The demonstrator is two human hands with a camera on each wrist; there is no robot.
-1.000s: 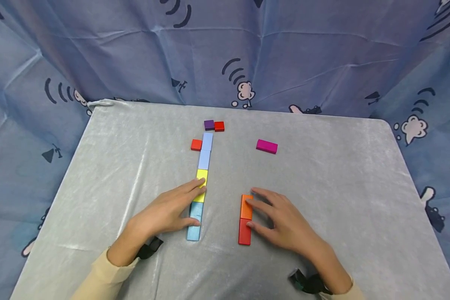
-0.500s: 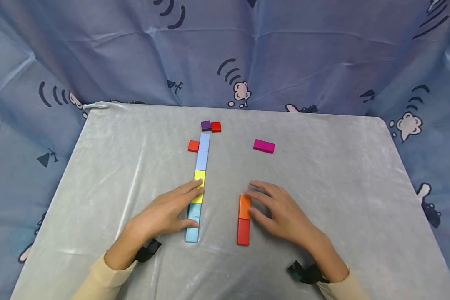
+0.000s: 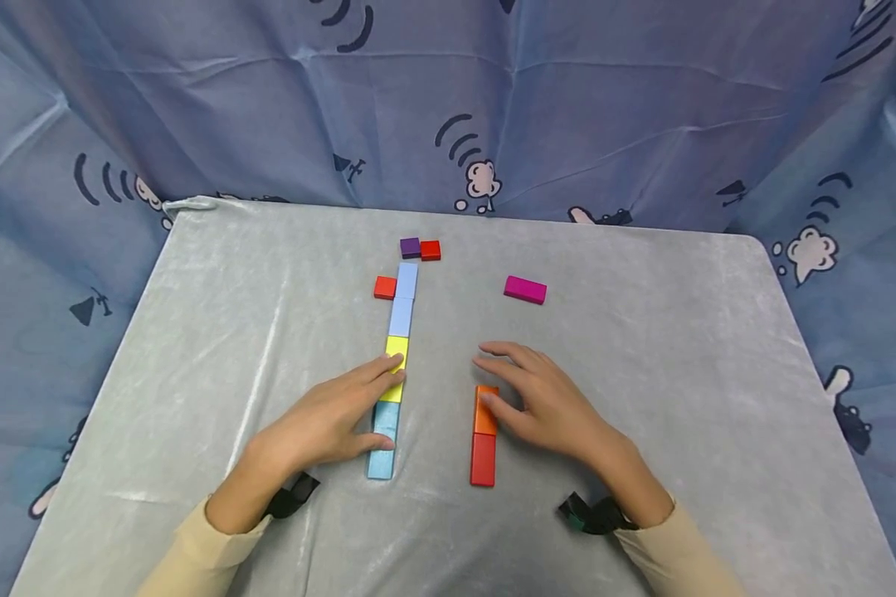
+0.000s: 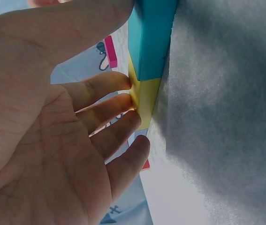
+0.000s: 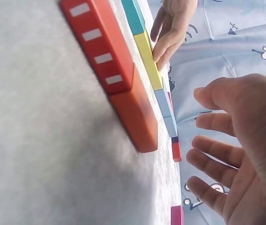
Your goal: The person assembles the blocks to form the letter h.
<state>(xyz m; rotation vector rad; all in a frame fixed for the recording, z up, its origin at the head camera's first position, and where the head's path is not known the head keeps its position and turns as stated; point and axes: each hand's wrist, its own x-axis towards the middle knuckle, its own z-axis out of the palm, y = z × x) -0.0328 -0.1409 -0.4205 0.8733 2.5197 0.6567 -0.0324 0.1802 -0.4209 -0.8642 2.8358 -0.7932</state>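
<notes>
A straight row of flat blocks runs away from me: light blue [image 3: 385,421] at the near end, then yellow [image 3: 396,345], then periwinkle [image 3: 406,280]. My left hand [image 3: 324,423] rests on the row, outstretched fingertips on the yellow part and thumb on the light blue; its wrist view shows those fingertips against the yellow block [image 4: 147,101]. To the right, an orange block [image 3: 484,423] lies end to end with a red block [image 3: 483,461], whose side carries white marks in the right wrist view. My right hand [image 3: 548,406] hovers over the orange block, fingers spread and holding nothing.
A small red block [image 3: 385,288] touches the row's far left side. Beyond the row's end sit a purple block [image 3: 410,248] and another red block [image 3: 430,250]. A magenta block [image 3: 525,290] lies farther right. A patterned blue curtain [image 3: 605,108] hangs behind the grey-covered table [image 3: 679,348].
My right hand has come away from the red and orange blocks and moved forward, farther from me. My left hand stays on the row. The blocks keep their places.
</notes>
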